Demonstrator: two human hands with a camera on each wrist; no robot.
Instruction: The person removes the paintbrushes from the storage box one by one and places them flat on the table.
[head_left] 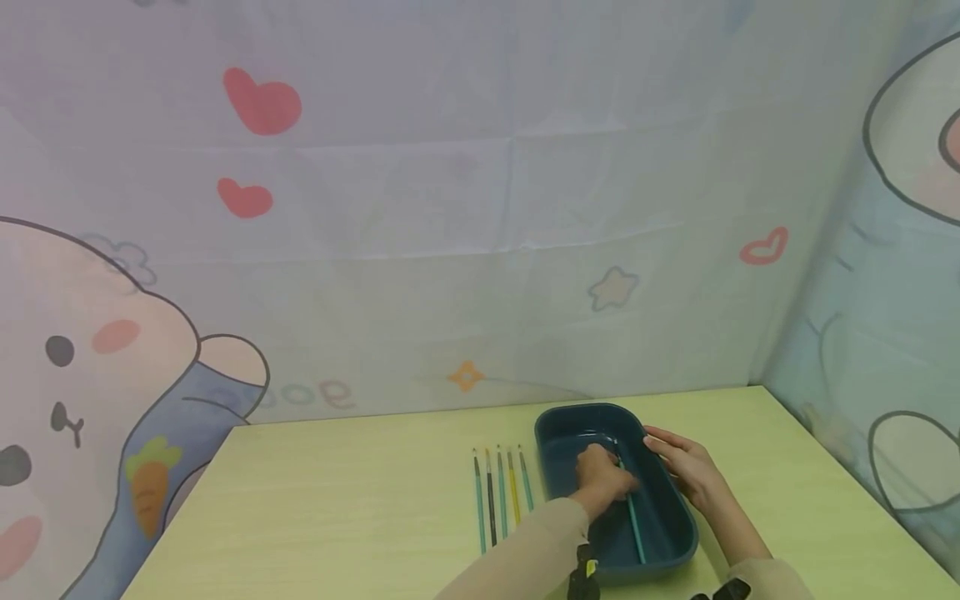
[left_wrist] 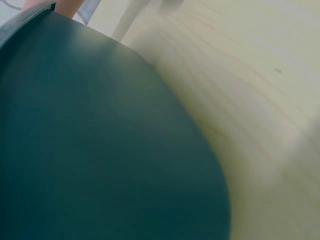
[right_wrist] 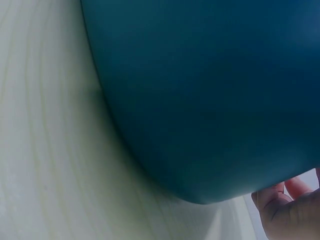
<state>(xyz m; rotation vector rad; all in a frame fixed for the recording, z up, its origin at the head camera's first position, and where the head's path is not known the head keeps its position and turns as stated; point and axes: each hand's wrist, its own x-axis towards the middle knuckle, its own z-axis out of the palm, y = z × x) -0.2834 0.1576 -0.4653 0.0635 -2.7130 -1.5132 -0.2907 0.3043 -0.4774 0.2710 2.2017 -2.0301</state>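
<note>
A dark blue-green plastic bin (head_left: 555, 458) stands on the table in the head view. My left hand (head_left: 602, 482) reaches down inside it, fingers curled at a teal paintbrush (head_left: 636, 529) that lies lengthwise there. The thumb side covers the middle of the brush; my fingertips are hidden. On the far right, my right hand (head_left: 688, 468) grips the bin's rim. The right wrist view has the bin's side (right_wrist: 200, 100) large, with part of the right hand (right_wrist: 290, 212) against it. Mostly the bin's wall (left_wrist: 115, 135) fills the left wrist view.
Left of the bin, several paintbrushes (head_left: 491, 500) lie side by side, partly hidden by my left sleeve (head_left: 525, 550). A pale wooden tabletop (head_left: 322, 500) extends to the left. Behind it hangs a printed cloth (head_left: 420, 275) with hearts and cartoon animals.
</note>
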